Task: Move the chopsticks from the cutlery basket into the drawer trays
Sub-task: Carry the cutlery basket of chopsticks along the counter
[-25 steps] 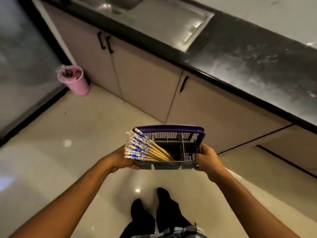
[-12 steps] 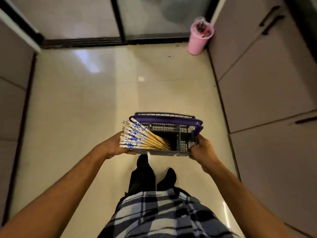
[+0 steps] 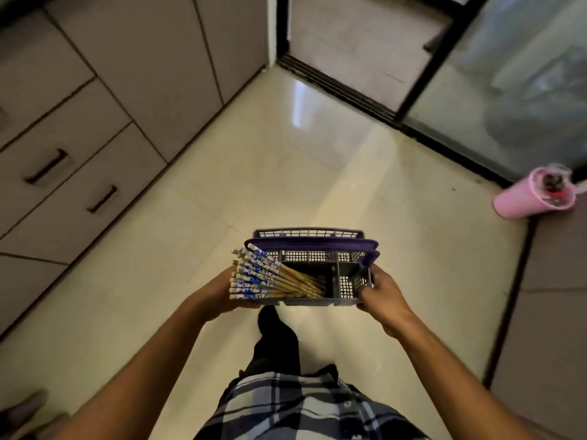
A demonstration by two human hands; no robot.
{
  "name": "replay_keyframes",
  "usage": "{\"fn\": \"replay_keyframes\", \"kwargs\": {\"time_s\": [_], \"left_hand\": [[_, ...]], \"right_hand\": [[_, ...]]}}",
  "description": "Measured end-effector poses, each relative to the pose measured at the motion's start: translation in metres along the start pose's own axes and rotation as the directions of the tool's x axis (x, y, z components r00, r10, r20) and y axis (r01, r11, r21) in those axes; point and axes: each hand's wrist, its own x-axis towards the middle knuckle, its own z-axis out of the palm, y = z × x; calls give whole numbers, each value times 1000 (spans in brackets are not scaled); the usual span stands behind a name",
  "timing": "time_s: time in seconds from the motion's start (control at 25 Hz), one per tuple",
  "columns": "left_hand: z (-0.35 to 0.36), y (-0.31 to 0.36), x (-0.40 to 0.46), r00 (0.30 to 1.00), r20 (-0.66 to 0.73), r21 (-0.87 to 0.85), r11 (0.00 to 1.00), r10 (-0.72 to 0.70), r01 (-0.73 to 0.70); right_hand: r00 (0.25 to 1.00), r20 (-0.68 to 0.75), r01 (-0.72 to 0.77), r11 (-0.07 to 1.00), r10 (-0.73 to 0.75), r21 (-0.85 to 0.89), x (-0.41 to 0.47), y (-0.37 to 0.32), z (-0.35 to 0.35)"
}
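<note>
I carry a grey mesh cutlery basket (image 3: 349,282) with a purple handle in front of my waist, above the floor. My left hand (image 3: 222,292) grips its left end, partly hidden under the chopsticks. My right hand (image 3: 379,292) grips its right end. A bundle of several wooden chopsticks (image 3: 263,276) with blue-and-white patterned tops lies slanted in the left compartment, tops sticking out past the left rim. The right compartments look empty. Closed drawers (image 3: 73,182) with dark handles stand at the left.
Grey cabinet fronts run along the left wall. A pink bin (image 3: 533,198) stands on the floor at the right, by more cabinets. A dark-framed sliding glass door (image 3: 381,100) lies ahead. Glossy cream floor tiles stretch between them.
My view has swung leftward: the pink bin slid from the upper middle to the far right, and the drawer cabinets came into view at the left. Both hands keep their hold on the basket.
</note>
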Motion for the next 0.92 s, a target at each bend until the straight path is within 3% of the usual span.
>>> {"fn": "replay_keyframes", "kwargs": {"time_s": [0.4,0.6,0.92], "left_hand": [[-137,-4,-43,939,-342,-380,920,-40,-99],[-200,4,-60,887,-459,-387,909,-44,-155],[-301,25,-46,763,-611,-485,861,-210,-152]], "right_hand": [[934,318,227,959,-165,-168,79,-185,112],[860,458,348,914,-223,-209,107,-269,168],[759,629,422,862,-167,-281,187,-395,259]]}}
